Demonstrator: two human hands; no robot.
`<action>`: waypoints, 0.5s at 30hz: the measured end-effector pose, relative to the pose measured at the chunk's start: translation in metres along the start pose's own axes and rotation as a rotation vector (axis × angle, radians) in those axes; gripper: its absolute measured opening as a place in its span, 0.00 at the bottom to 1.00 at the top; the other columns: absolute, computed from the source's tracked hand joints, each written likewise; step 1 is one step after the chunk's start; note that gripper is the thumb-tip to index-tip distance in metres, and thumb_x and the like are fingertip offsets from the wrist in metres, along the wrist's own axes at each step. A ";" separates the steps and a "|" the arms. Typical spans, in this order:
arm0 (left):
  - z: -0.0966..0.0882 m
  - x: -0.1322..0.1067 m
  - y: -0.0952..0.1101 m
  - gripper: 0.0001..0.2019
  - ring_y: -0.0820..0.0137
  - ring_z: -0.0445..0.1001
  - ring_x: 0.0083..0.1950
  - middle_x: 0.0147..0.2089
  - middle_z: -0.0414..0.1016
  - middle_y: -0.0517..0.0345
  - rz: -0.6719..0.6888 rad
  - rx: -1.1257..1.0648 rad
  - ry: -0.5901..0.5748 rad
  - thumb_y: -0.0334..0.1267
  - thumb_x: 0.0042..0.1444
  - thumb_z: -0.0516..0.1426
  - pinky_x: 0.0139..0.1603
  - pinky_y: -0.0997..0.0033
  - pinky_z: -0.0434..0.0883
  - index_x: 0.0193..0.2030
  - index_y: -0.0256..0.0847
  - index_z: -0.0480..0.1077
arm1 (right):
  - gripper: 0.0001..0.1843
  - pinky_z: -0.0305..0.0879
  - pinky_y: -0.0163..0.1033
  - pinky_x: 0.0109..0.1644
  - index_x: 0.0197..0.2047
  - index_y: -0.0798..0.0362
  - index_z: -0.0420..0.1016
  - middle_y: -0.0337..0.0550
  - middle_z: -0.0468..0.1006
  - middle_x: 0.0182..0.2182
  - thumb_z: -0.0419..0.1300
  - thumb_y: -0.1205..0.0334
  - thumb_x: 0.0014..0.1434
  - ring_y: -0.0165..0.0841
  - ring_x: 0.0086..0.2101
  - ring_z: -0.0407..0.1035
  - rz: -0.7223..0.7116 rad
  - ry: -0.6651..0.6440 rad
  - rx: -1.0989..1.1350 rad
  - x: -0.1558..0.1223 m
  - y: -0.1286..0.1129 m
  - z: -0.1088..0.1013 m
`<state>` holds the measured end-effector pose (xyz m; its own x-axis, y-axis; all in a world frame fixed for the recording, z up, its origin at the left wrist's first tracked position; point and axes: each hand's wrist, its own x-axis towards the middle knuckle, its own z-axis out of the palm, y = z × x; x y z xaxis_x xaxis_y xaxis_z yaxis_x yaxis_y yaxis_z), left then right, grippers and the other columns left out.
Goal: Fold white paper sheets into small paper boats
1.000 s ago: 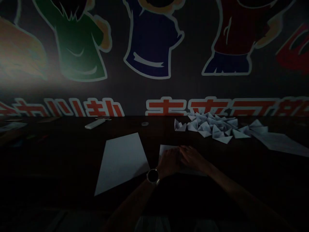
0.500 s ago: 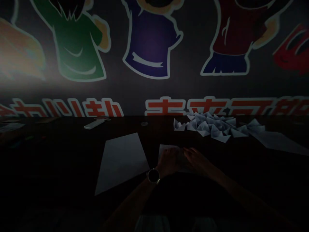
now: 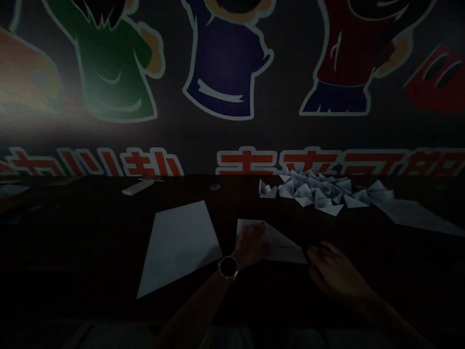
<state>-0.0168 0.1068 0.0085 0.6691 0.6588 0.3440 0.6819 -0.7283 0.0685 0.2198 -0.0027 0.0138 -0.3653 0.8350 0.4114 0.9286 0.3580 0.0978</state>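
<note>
Lying flat on a thin folded paper point(image 3: 281, 247) on the table point(image 3: 90, 242), the left hand point(image 3: 250, 245) holds it down. The right hand point(image 3: 336, 274) rests open, apart, just past the paper's pointy end.

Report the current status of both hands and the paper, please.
Left hand on folded white paper sheet. Right hand open, just right of the sheet, not touching it. Flat white sheet to the left; pile of folded paper boats beyond.

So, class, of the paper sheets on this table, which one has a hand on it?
The partly folded sheet under the left hand. The flat sheet to its left and the sheet beside the paper boats have no hand on them.
</note>
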 end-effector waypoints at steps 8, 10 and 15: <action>-0.010 0.010 -0.003 0.14 0.54 0.61 0.56 0.52 0.69 0.48 -0.126 0.093 0.024 0.38 0.61 0.46 0.57 0.47 0.56 0.48 0.39 0.68 | 0.28 0.54 0.50 0.60 0.63 0.48 0.56 0.45 0.63 0.60 0.49 0.52 0.61 0.41 0.57 0.58 -0.167 -0.076 0.201 0.018 -0.062 0.006; -0.013 0.012 -0.009 0.12 0.56 0.63 0.53 0.49 0.70 0.48 -0.114 0.118 0.001 0.37 0.60 0.47 0.57 0.48 0.57 0.44 0.38 0.69 | 0.29 0.52 0.53 0.61 0.62 0.49 0.58 0.47 0.66 0.58 0.50 0.48 0.60 0.42 0.56 0.60 -0.129 -0.102 0.218 0.024 -0.051 0.010; -0.013 0.013 -0.021 0.11 0.64 0.65 0.52 0.49 0.70 0.53 0.033 0.009 -0.044 0.31 0.58 0.48 0.54 0.60 0.61 0.45 0.41 0.68 | 0.33 0.49 0.61 0.59 0.57 0.56 0.66 0.56 0.68 0.55 0.57 0.44 0.53 0.50 0.55 0.60 0.036 -0.093 0.104 0.049 0.010 0.022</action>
<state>-0.0264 0.1284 0.0235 0.7031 0.6424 0.3048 0.6620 -0.7479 0.0491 0.2096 0.0509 0.0155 -0.3406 0.8816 0.3267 0.9313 0.3642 -0.0119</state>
